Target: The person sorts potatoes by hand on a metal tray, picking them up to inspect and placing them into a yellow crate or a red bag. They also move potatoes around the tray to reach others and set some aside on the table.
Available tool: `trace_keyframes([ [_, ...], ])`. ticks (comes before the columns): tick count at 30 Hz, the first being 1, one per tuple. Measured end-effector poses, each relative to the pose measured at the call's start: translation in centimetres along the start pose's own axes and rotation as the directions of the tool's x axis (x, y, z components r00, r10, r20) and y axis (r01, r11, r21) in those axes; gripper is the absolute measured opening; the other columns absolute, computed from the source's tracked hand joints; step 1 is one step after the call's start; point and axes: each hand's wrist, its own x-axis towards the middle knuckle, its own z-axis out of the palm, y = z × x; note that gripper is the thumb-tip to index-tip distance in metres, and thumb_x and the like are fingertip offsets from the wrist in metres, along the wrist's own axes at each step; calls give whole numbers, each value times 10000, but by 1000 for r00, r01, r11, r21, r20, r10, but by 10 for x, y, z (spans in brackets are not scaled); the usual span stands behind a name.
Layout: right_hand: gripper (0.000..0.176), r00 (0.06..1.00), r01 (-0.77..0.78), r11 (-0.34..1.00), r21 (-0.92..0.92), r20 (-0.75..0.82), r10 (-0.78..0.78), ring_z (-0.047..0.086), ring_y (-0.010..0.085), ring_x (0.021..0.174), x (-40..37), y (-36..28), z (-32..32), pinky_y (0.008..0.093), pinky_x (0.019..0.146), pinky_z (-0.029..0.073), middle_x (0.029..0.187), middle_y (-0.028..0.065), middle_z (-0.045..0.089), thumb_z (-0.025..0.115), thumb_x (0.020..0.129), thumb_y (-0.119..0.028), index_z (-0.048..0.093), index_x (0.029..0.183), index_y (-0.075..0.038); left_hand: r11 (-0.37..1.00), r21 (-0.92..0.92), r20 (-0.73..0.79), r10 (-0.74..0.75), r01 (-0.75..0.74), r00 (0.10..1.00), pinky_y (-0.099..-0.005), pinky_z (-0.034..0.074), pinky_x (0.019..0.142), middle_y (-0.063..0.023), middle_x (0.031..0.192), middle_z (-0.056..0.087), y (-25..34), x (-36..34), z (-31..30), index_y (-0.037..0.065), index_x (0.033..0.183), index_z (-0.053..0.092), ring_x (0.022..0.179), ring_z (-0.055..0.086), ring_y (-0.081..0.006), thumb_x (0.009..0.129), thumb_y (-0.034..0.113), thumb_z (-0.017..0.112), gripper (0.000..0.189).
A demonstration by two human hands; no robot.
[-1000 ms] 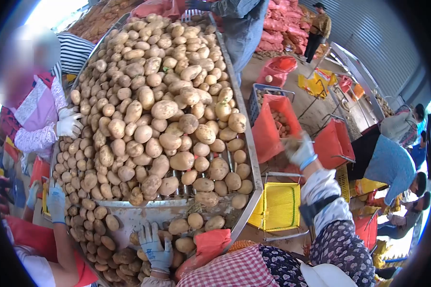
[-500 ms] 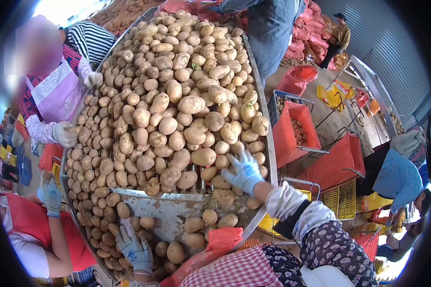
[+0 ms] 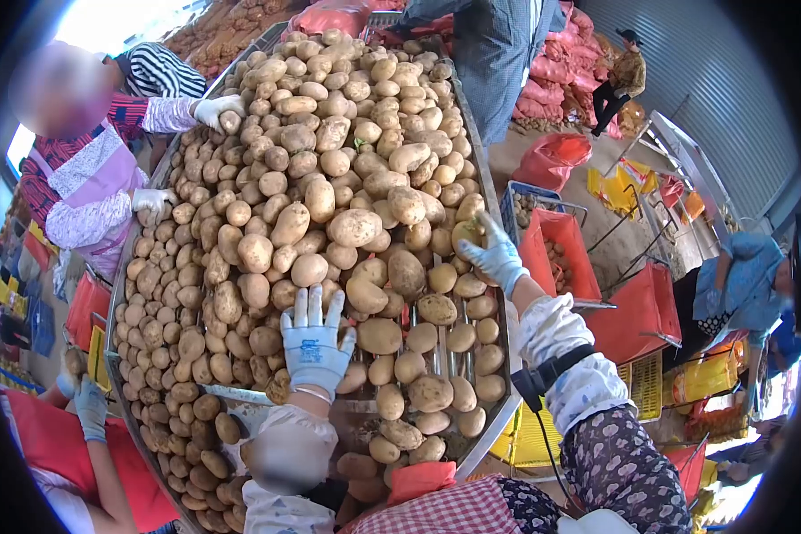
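Note:
A large heap of potatoes [image 3: 329, 178] covers a long metal sorting table [image 3: 488, 178]. My left hand [image 3: 318, 347], in a white and blue glove, lies palm down on the potatoes near the middle, fingers spread, holding nothing. At the right side of the heap, my right hand [image 3: 494, 254] in a similar glove has its fingers apart, its fingertips against a potato [image 3: 468, 235] beside the metal edge. Bare metal rods show between the potatoes below it. Both forearms wear light sleeves.
Across the left edge, a person in a lilac apron [image 3: 93, 182] has both gloved hands at the potatoes. Another person's gloved hands [image 3: 90, 405] are at lower left. Someone in dark trousers [image 3: 503, 71] stands at the far right edge. Red-lined crates [image 3: 556, 254] stand at right.
My left hand has moved up and right from the lower potatoes onto the heap. My right hand has moved up and right. Potatoes have shifted down towards me over the metal area.

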Motion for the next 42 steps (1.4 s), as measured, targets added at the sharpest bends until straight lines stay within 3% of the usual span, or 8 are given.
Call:
trace_keyframes([
  [10, 743, 942, -216, 952, 217, 303, 144, 601, 274, 1113, -43, -17, -1, 340, 959, 473, 1261, 164, 578, 811, 739, -287, 461, 1345, -36, 999, -41, 132, 2, 4, 991, -571, 266, 1091, -183, 1446, 404, -2, -45, -3, 99, 1410, 445, 1377, 282, -426, 812, 229, 602, 632],
  [19, 646, 949, -283, 181, 942, 303, -90, 567, 146, 1062, -111, -60, -1, 304, 920, 480, 1158, 44, 571, 804, 782, -124, 440, 1311, -47, 956, -142, 281, -209, 255, 937, -491, 376, 1031, -196, 1344, 497, 2, -200, -17, 56, 1300, 528, 1189, 478, -411, 824, 217, 585, 506],
  [22, 739, 954, -233, 243, 942, 269, -129, 566, 155, 1066, -132, -96, -14, 319, 938, 483, 1161, 52, 567, 831, 755, -147, 416, 1354, -25, 882, -256, 335, -304, 396, 892, -496, 389, 1022, -224, 1295, 529, -1, -208, -33, 26, 1278, 533, 1162, 509, -421, 837, 213, 583, 481],
  [26, 762, 967, -6, 570, 822, 150, -206, 601, 174, 1007, -151, -115, -1, 324, 861, 515, 1097, 97, 611, 893, 657, -320, 527, 1243, 1, 817, -575, -32, -81, 48, 996, -461, 375, 1058, -286, 1283, 518, 50, -148, -74, -30, 1319, 491, 1224, 492, -408, 880, 260, 587, 535],
  [31, 635, 955, 72, 635, 769, 130, -267, 650, 210, 922, -189, -159, -11, 332, 800, 535, 1031, 119, 644, 845, 703, -362, 570, 1162, -21, -101, -993, -16, -375, -58, 927, -385, 427, 1002, -164, 1206, 584, 85, -93, -69, -34, 1301, 507, 1139, 552, -265, 948, 398, 570, 561],
  [36, 467, 897, 184, 845, 503, 265, -354, 663, 257, 724, -215, -165, -14, 341, 662, 538, 830, 116, 662, 739, 774, -439, 646, 1001, -41, 29, -990, 114, -404, 137, 908, -316, 478, 898, -104, 1115, 608, 80, -125, -71, -17, 1212, 547, 1010, 588, -190, 1024, 393, 427, 467],
  [38, 474, 909, 221, 830, 512, 201, -366, 655, 290, 686, -223, -173, -10, 369, 628, 534, 796, 126, 660, 722, 768, -484, 656, 949, -51, -271, -953, 256, -469, 138, 845, -319, 483, 886, -115, 1100, 614, 88, -135, -70, -5, 1207, 554, 1007, 588, -197, 1045, 339, 368, 424],
  [42, 409, 887, 222, 860, 459, 272, -374, 681, 286, 721, -232, -184, -9, 373, 648, 536, 808, 140, 679, 738, 790, -385, 657, 982, -33, 141, -976, 81, -469, 165, 880, -342, 503, 807, -136, 1041, 640, 80, -154, -73, -5, 1147, 573, 940, 612, -220, 1030, 262, 394, 342],
])
